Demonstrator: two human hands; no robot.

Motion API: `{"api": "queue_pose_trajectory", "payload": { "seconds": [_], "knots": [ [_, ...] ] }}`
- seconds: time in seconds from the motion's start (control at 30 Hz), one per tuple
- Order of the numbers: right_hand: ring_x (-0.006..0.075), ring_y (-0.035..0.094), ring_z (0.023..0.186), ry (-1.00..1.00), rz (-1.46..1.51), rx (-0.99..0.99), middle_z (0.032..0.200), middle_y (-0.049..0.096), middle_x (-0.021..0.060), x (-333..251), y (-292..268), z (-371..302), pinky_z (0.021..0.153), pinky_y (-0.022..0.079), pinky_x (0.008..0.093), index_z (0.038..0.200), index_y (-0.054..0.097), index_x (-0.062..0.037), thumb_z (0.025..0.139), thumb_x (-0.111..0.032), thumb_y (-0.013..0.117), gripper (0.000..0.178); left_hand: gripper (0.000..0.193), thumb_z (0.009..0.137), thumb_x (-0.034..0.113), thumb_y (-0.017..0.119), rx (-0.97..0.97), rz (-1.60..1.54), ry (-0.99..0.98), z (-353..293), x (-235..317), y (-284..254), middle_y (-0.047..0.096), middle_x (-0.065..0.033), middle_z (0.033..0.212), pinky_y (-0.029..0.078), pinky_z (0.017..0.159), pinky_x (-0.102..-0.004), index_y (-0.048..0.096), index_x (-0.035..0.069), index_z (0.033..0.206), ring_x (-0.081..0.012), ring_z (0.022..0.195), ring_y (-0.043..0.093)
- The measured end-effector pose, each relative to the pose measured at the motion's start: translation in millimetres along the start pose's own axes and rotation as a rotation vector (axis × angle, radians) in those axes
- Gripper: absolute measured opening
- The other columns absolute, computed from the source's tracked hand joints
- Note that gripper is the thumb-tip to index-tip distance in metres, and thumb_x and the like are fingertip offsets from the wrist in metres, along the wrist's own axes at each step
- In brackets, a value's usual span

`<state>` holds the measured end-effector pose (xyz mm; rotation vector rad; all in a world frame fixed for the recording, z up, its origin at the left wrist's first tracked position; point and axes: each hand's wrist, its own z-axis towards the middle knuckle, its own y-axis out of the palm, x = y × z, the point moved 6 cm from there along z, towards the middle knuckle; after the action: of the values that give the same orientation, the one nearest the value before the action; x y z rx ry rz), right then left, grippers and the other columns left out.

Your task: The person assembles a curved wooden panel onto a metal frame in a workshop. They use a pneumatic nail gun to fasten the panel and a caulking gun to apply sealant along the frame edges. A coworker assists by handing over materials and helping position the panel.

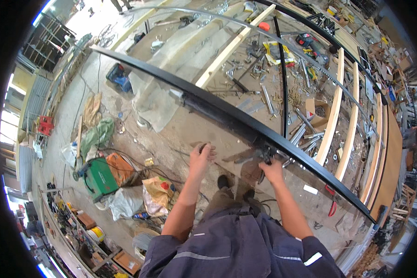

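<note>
A long black metal beam [208, 97] runs slantwise in front of me, from the far left to the near right. My right hand [272, 169] is close under its near edge, closed around a dark hand tool [262, 162] whose exact kind is hard to make out. The tool's upper part lies against a dark fitting [264, 147] at the beam's underside. My left hand [203, 155] hangs in the air left of the tool, short of the beam, with fingers half curled and apart. Nothing shows in it.
Beyond the beam, wooden slats [331, 125] and a thin black bar [282, 78] cross a glass-like surface strewn with bolts, tubes and a cardboard box [318, 112]. To the left, a green machine case [99, 178], bags [157, 194] and cables lie on the floor. Red-handled pliers [331, 200] lie right.
</note>
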<state>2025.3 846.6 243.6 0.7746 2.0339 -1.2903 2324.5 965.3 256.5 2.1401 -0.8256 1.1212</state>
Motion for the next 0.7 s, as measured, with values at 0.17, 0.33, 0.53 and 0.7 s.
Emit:
{"api": "queue_pose_trajectory", "payload": {
  "seconds": [0.17, 0.33, 0.53, 0.7],
  "knots": [
    [0.0239, 0.066, 0.074, 0.361, 0.569, -0.15, 0.082, 0.068, 0.0087, 6, 25, -50, 0.065, 0.053, 0.0393, 0.095, 0.066, 0.0011, 0.083, -0.019, 0.073, 0.025, 0.064, 0.097, 0.037, 0.064, -0.06, -0.179, -0.136, 57, -13, 20, 0.055, -0.026, 0.129, 0.053, 0.095, -0.0444, 0.042, -0.01, 0.135, -0.0368, 0.113, 0.062],
    [0.0181, 0.061, 0.062, 0.579, 1.055, -0.255, 0.073, 0.061, 0.0052, 28, 56, -60, 0.053, 0.051, 0.0355, 0.091, 0.061, -0.0052, 0.089, -0.014, 0.067, 0.011, 0.072, 0.092, 0.038, 0.071, -0.088, -0.187, -0.186, 79, 9, 53, 0.053, -0.0318, 0.13, 0.051, 0.102, -0.0482, 0.041, -0.013, 0.135, -0.0424, 0.119, 0.058],
    [0.0188, 0.059, 0.058, 0.458, 0.974, -0.274, 0.072, 0.061, 0.0058, 27, 59, -69, 0.053, 0.048, 0.0354, 0.097, 0.061, -0.0012, 0.082, -0.006, 0.071, 0.018, 0.061, 0.087, 0.036, 0.076, 0.062, -0.07, -0.238, 88, 9, 53, 0.063, -0.0227, 0.117, 0.059, 0.086, -0.0451, 0.055, -0.01, 0.121, -0.0376, 0.108, 0.065],
    [0.0157, 0.06, 0.066, 0.28, 0.875, -0.279, 0.079, 0.063, 0.0053, 11, 48, -86, 0.06, 0.048, 0.0317, 0.106, 0.06, 0.0011, 0.081, -0.005, 0.07, 0.029, 0.048, 0.087, 0.034, 0.075, 0.052, -0.107, -0.173, 85, 6, 45, 0.069, -0.0136, 0.101, 0.059, 0.069, -0.0412, 0.06, -0.006, 0.109, -0.0254, 0.085, 0.07]
  ]
}}
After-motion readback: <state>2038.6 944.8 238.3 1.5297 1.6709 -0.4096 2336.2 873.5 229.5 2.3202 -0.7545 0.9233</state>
